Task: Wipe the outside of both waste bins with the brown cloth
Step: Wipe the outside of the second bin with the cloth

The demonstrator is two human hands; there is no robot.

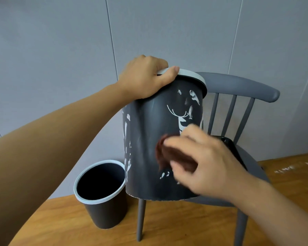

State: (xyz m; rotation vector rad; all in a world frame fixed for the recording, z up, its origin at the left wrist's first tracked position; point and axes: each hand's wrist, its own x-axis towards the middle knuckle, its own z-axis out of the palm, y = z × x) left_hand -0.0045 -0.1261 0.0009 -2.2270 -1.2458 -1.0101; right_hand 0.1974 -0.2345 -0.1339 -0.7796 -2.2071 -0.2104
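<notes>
A plain indoor room, most likely in a home or a small office — the frame does not settle which. A grey panelled wall (60,50) with thin vertical seams fills the background, and the floor (185,224) is warm wood-toned boards. A grey spindle-back chair (238,89) stands by the wall, and small household waste bins — one on the floor (103,206), one on the chair (146,139) — suit a domestic setting.
</notes>
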